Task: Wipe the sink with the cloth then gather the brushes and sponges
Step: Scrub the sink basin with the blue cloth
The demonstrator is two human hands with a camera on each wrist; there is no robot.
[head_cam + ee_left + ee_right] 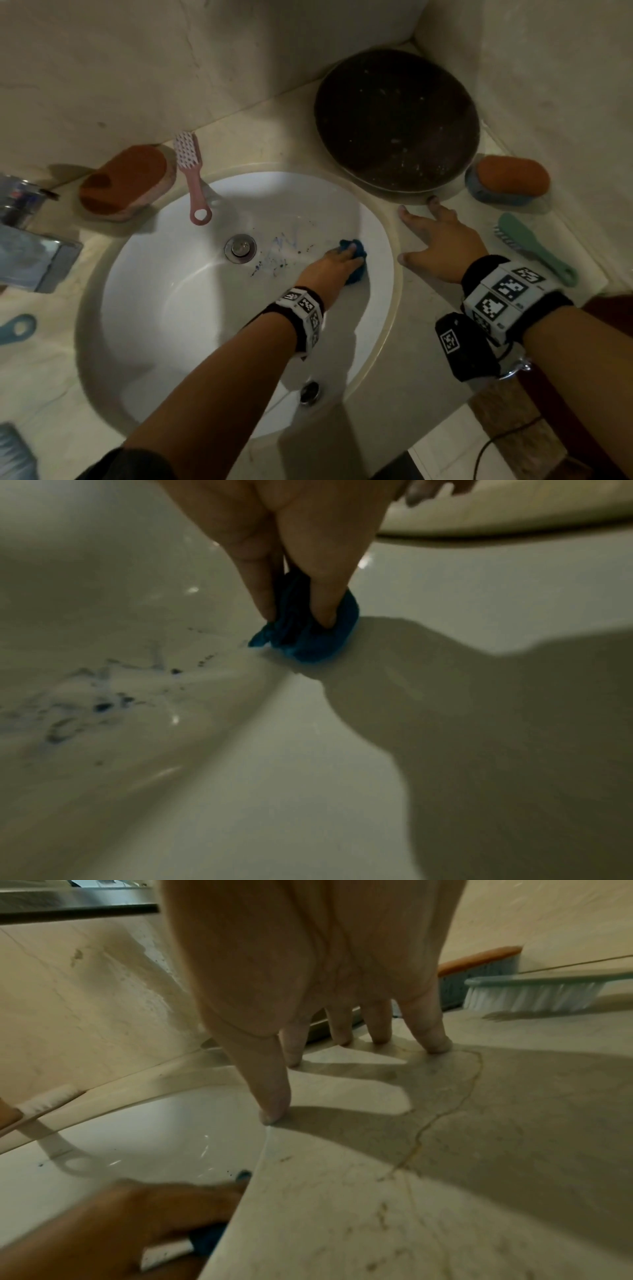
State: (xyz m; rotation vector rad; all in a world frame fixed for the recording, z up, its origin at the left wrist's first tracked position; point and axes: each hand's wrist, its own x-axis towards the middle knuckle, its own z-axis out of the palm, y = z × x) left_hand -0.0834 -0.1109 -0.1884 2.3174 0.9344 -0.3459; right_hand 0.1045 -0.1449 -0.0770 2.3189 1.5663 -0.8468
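Down in the middle of the head frame, the left hand [334, 265] gripped a bunched blue cloth [356, 262], fingers [329, 599] curled into it and pressing it against the right inner wall of the white sink [178, 301]. Just left of the cloth, dark blue smears [279, 253] marked the basin beside the metal drain [240, 247]. To the right, the right hand [442, 245] lay spread on the stone counter [428, 298], its straight fingertips [272, 1114] touching the surface near the sink's rim and holding nothing. Above it a dark round pan [396, 121] leaned in the corner. At the right edge sat an orange-topped sponge [510, 180] and, below it, a green brush [534, 248], bristles down. In the upper left of the frame a pink brush [191, 171] hung its looped handle over the rim, next to another orange sponge [125, 181]. A blue loop [19, 327] at the far left was possibly a third brush handle, though it was cut off.
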